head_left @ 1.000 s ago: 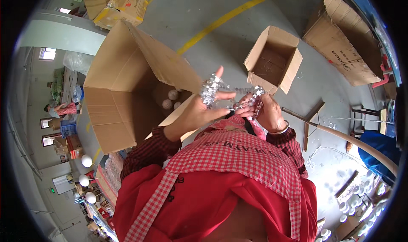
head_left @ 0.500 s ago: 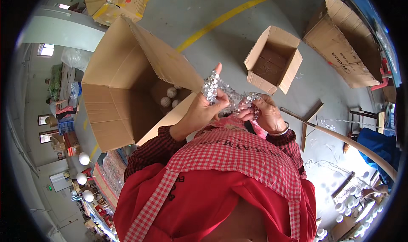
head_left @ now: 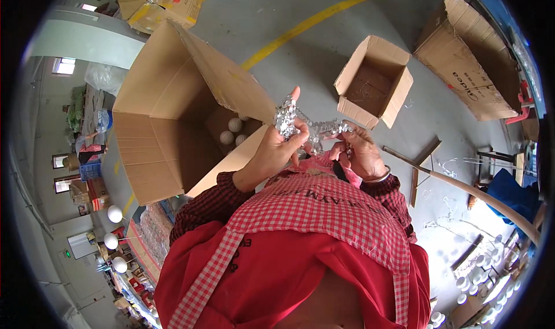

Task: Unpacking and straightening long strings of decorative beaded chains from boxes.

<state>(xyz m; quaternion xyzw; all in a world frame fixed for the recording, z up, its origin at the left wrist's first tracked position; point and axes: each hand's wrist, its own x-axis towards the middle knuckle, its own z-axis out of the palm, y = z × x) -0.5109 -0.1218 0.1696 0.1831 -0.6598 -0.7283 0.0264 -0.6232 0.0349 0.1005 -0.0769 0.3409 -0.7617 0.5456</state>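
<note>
A string of shiny silver sequins (head_left: 285, 118) is wound in a bunch around the fingers of my left hand (head_left: 274, 154), with the thumb and fingers closed over it. From there the sequins stretch across to my right hand (head_left: 364, 155), where thumb and fingertips pinch another stretch of the string. Some of it hangs loose between the two hands, above my red-checked apron (head_left: 312, 210). What lies inside the curled fingers is partly hidden.
At my left a large open cardboard box (head_left: 153, 150) holds several white balls (head_left: 226, 137). Ahead on the right are a smaller open box (head_left: 370, 86) and a tall carton (head_left: 468, 69). A curved wooden pole (head_left: 462, 184) reaches in from the right. White balls on sticks (head_left: 111, 241) stand at lower left.
My right hand has shifted slightly, and its stretch of sequins now runs straighter toward the left hand. The left hand has barely moved.
</note>
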